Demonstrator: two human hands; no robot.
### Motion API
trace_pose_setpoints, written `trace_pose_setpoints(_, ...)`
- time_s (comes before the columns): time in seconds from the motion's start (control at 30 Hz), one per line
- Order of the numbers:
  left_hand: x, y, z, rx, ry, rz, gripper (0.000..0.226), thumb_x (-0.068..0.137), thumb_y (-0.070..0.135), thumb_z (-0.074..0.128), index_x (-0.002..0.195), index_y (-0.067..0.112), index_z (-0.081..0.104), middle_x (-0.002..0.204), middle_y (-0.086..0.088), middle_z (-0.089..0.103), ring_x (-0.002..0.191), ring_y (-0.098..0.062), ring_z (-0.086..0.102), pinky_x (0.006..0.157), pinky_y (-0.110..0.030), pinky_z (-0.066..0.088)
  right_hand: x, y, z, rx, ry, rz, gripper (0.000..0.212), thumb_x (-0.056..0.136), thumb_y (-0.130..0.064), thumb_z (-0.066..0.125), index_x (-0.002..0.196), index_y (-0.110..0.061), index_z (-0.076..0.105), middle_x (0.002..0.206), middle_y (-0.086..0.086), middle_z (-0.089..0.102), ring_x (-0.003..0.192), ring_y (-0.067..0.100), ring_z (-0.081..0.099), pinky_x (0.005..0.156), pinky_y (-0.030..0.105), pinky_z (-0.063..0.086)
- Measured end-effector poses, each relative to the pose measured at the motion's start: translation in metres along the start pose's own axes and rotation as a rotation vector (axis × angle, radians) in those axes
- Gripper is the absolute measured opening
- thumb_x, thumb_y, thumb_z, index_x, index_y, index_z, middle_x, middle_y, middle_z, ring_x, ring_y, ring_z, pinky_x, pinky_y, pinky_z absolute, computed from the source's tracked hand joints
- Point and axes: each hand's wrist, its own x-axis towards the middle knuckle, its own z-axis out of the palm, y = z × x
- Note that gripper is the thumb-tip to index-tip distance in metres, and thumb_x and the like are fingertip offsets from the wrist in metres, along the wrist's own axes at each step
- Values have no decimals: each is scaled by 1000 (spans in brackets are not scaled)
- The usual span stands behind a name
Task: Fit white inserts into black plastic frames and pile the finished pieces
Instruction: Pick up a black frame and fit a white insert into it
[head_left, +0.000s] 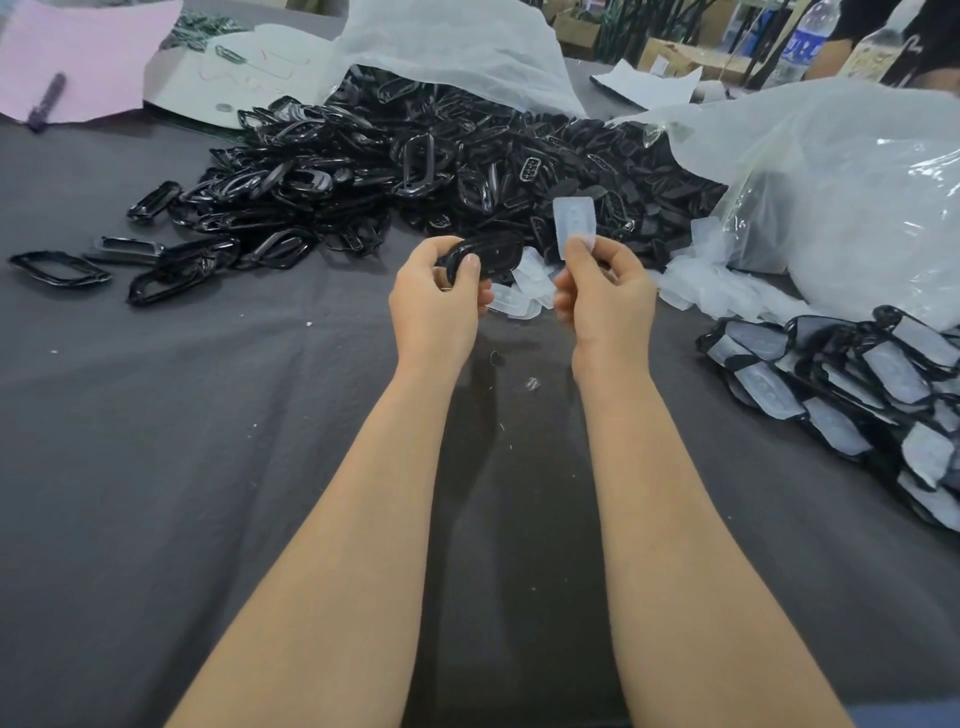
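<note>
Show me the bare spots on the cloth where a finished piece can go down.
Bare grey cloth lies left of the left forearm, nearer than the loose frames, and between the forearms. Crowded: frame heap ahead, white inserts, finished pile at right.

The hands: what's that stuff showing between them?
In the head view, loose white inserts lie on the grey cloth, seen between the left hand, gripping a black frame, and the right hand, pinching one insert.

Base: surface (208, 467) draped in creased dark grey cloth, white specks scattered.
Far centre: heap of black frames (415, 156), strays trailing left.
Centre: loose white inserts (530, 286).
Right: clear plastic bag (857, 182); finished pieces (857, 389) piled nearer.
Far left: pink sheet (78, 52).
</note>
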Motion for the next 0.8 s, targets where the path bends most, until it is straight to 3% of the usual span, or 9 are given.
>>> trace_pose_setpoints(0.13, 0, 1, 0, -15, -11, -1, 13, 97, 9, 52, 104, 19, 57, 74, -1, 64, 54, 1, 61, 65, -21, 56, 0, -6, 5, 250, -79, 75, 18, 93, -1, 50, 89, -11, 65, 76, 5, 64, 67, 10, 59, 60, 17, 52)
trace_pose_setpoints(0.3, -1, 2, 0, -60, -40, -24, 15, 98, 7, 50, 103, 20, 55, 75, -2, 65, 55, 1, 62, 63, -19, 55, 4, -7, 0, 430, 38, 179, 23, 100, -19, 48, 86, -9, 64, 65, -1, 54, 56, 7, 54, 56, 17, 52)
trace_pose_setpoints(0.4, -1, 2, 0, -96, -52, -31, 16, 98, 6, 50, 100, 22, 55, 74, -2, 66, 55, 0, 62, 61, -18, 54, 6, -4, -5, 419, 129, 222, 9, 95, -2, 53, 91, -9, 57, 76, 4, 53, 57, 9, 52, 58, 16, 52)
trace_pose_setpoints(0.53, -1, 1, 0, -84, -61, -22, 17, 98, 7, 50, 99, 22, 56, 77, -2, 65, 56, 1, 62, 62, -19, 54, 6, -3, -4, 358, 99, 196, 17, 92, 5, 55, 105, -6, 53, 83, 6, 56, 63, 8, 58, 67, 17, 56)
trace_pose_setpoints(0.67, -1, 0, 1, -12, -61, 16, 17, 99, 8, 49, 105, 21, 55, 79, -2, 65, 59, -1, 64, 72, -26, 58, 1, -8, 1, 325, -48, 141, 13, 90, 2, 59, 87, -10, 59, 71, 2, 64, 63, 7, 62, 67, 18, 56)
trace_pose_setpoints(0.8, -2, -1, 3, 48, -80, 51, 18, 99, 10, 49, 105, 25, 55, 86, -4, 68, 69, -8, 67, 84, -39, 58, -4, -6, 6, 190, -150, 104, 13, 91, -8, 62, 82, -18, 62, 71, -4, 57, 62, 2, 53, 60, 15, 47)
